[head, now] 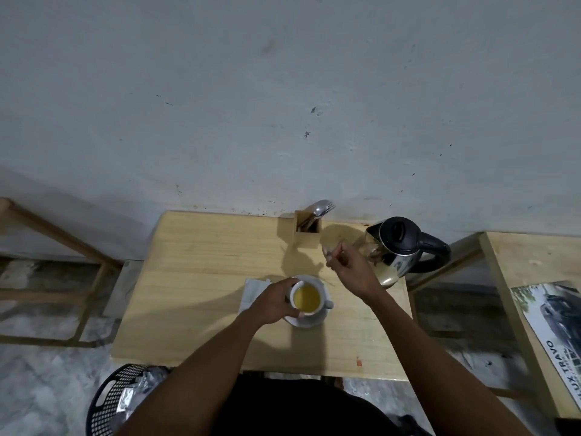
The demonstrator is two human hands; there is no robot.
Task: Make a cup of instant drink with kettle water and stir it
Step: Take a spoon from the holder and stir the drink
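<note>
A white cup (pixel 307 298) full of yellow drink stands on a white saucer (pixel 309 322) in the middle of the wooden table (pixel 204 278). My left hand (pixel 275 302) wraps around the cup's left side. My right hand (pixel 350 269) is raised behind and to the right of the cup, pinching a spoon (pixel 327 251) that looks blurred. A steel kettle (pixel 399 250) with a black lid and handle stands at the table's back right, just beyond my right hand.
A wooden holder (pixel 306 236) with a spoon and fork stands at the back edge by the wall. A white napkin (pixel 253 292) lies left of the saucer. A black basket (pixel 116 401) sits on the floor. A second table with a magazine (pixel 553 325) is at right.
</note>
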